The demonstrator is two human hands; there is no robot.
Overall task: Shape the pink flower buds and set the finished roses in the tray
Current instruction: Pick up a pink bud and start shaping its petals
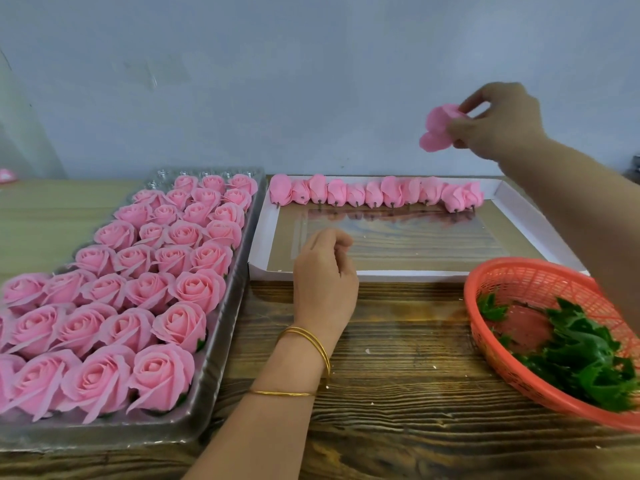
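The wooden table (398, 375) bears a clear tray (216, 358), white box (415, 274) and orange basket (540, 278).

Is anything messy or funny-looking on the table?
Only small things. A few white crumbs lie scattered on the wooden table in front of the white box. At the right end of the row, the last two buds lean crookedly into each other.

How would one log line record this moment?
right hand: pinches pink bud, raised | left hand: fingers curled, above white box rim | tray: nearly full of roses
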